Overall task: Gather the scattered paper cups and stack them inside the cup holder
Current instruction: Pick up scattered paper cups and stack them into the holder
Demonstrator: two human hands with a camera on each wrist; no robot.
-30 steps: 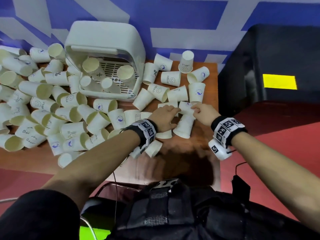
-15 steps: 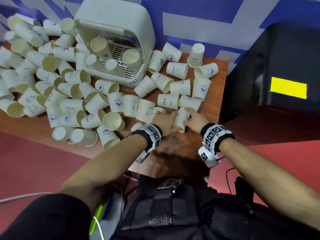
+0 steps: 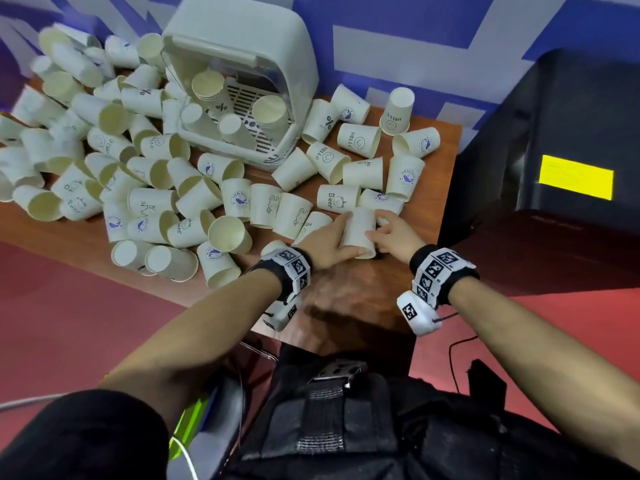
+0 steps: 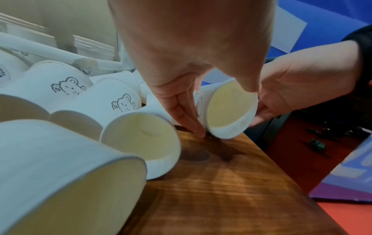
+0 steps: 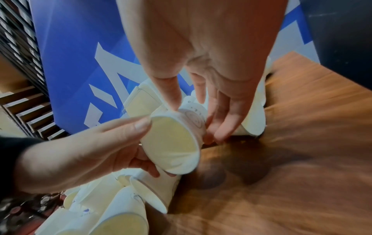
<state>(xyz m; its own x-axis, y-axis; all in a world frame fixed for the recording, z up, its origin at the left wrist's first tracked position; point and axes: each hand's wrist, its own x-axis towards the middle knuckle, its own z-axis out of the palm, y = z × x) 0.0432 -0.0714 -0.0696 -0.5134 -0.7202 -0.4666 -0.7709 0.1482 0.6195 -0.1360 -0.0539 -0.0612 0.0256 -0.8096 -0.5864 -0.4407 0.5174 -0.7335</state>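
Note:
A white paper cup [image 3: 360,226] lies on its side near the table's front right, mouth toward me, held from both sides. My left hand [image 3: 337,237] grips it, thumb on the rim and fingers [image 4: 193,120] down its left side to the wood. From the right, my right hand [image 3: 381,225] pinches the same cup [image 5: 173,143], with its fingers [image 5: 221,127] along the wall. The white cup holder [image 3: 242,81] stands at the back with several cups inside. Many more cups lie scattered over the table.
The wooden table [image 3: 346,306] has a bare patch in front of my hands. A black box [image 3: 554,133] stands close on the right of the table. A blue and white wall [image 3: 415,36] is behind. Red floor [image 3: 86,323] lies below the table edge.
Both hands have closed round one cup and drawn it a little toward the front edge. My head view has shifted, so the whole table sits further left and up.

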